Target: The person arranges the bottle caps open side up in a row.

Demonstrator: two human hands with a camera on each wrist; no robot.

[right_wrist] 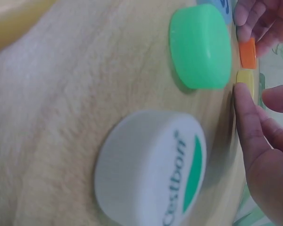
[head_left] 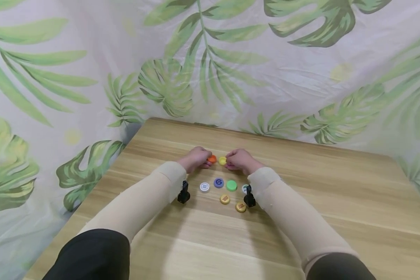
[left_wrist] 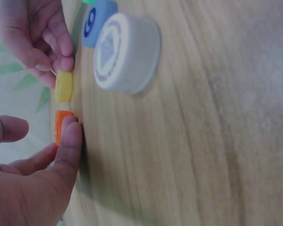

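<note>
Near the far side of the table, my left hand [head_left: 197, 158] holds the edge of an orange bottle cap [head_left: 212, 159] between its fingers. Opposite it, my right hand [head_left: 242, 160] has a yellow bottle cap [head_left: 222, 160] at its fingertips, gripping the outer edge. The two caps lie close together with a small gap, as the left wrist view also shows. On the near side are a white cap [head_left: 204, 187], a blue cap [head_left: 218, 182] and a green cap [head_left: 231, 185]. A white-and-green lettered cap [right_wrist: 151, 169] sits close under the right wrist.
Two gold caps [head_left: 225, 199] lie nearest to me, one further right. A black wrist camera [head_left: 183, 193] hangs at each cuff. Behind the wooden table [head_left: 335, 186] hangs a leaf-patterned cloth [head_left: 230, 77].
</note>
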